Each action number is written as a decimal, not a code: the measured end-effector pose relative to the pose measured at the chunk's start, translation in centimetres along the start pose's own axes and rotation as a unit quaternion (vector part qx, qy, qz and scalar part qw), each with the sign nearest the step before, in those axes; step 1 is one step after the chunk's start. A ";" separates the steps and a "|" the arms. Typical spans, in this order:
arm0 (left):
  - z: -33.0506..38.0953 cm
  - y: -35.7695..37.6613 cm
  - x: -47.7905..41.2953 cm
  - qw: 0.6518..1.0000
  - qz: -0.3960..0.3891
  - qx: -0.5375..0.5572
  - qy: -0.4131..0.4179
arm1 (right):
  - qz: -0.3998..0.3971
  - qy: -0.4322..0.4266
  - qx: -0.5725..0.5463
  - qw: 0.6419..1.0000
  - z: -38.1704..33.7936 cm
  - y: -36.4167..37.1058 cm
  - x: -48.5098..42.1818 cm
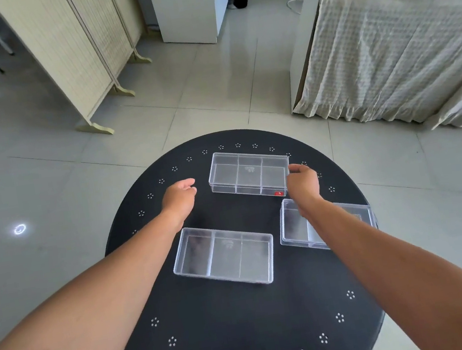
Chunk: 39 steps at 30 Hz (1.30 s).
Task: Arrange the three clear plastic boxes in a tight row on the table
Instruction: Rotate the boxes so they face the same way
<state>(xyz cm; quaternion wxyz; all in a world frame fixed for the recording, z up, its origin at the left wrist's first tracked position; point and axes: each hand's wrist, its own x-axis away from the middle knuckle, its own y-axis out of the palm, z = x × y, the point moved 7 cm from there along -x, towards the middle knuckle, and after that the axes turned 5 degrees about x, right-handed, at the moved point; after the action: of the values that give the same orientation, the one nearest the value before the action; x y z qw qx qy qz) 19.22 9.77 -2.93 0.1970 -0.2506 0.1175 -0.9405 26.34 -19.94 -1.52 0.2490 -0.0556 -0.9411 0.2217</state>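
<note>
From the head camera, a round black table (pixel 251 321) with small white flower-like dots around its rim stands on a pale tiled floor (pixel 29 175). Three clear plastic boxes, each split into three compartments, lie on it, apart from one another and not yet in a row.

The far box (pixel 249 174) sits toward the far edge of the table, a little tilted, with a small red label (pixel 279 193) at its near right corner. The near box (pixel 223 255) lies near the middle of the table, closer to the person. The right box (pixel 295 225) lies to the right of it, partly hidden under the right forearm.

The right hand (pixel 302 180) is at the right end of the far box, its fingers (pixel 295 169) curled and touching that end wall; whether they truly pinch it I cannot tell. The left hand (pixel 179 196) hovers just beside the left end of the same box, not touching it, with its fingers (pixel 187 182) loosely spread and half curled toward the box.

Beyond the table stand a folding screen (pixel 80 56) on the left, a white cabinet (pixel 189 7) in the middle and a bed with a pale checked cover (pixel 399 44) on the right.
</note>
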 end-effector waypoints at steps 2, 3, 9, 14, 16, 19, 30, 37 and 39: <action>-1.0 -1.1 1.6 1.000 0.011 0.000 -0.010 | -0.011 -0.008 0.004 1.000 0.6 0.4 1.6; -1.5 -1.6 2.4 1.000 0.016 -0.001 -0.017 | -0.016 -0.015 0.011 1.000 1.0 0.7 2.3; -5.9 -3.5 6.4 0.996 0.021 -0.026 -0.088 | -0.079 -0.069 0.101 0.989 3.2 2.7 6.7; -8.1 -3.4 8.2 0.992 -0.010 -0.029 -0.120 | -0.115 -0.100 0.258 0.954 6.3 3.6 10.5; -8.7 -3.2 8.7 0.992 -0.029 -0.038 -0.119 | -0.117 -0.085 0.280 0.949 7.8 4.1 11.8; -9.6 -3.0 9.2 0.991 -0.044 -0.040 -0.116 | -0.101 -0.047 0.259 0.959 9.5 4.6 13.3; -12.2 -4.8 10.9 0.991 -0.090 -0.018 -0.093 | -0.044 0.054 0.101 0.992 12.3 6.6 15.7; -14.1 -9.8 10.8 0.994 -0.084 -0.024 -0.071 | -0.064 0.010 0.053 0.997 11.6 9.9 19.4; -14.5 -11.3 10.7 0.994 -0.079 -0.014 -0.068 | -0.078 0.006 0.044 0.996 11.4 11.2 20.2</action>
<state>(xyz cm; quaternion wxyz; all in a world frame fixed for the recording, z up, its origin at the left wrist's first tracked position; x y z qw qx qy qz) -0.33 17.07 -7.04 0.1262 -0.3254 0.0968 -0.9321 3.07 -10.02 -6.36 0.2736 0.0272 -0.9304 0.2423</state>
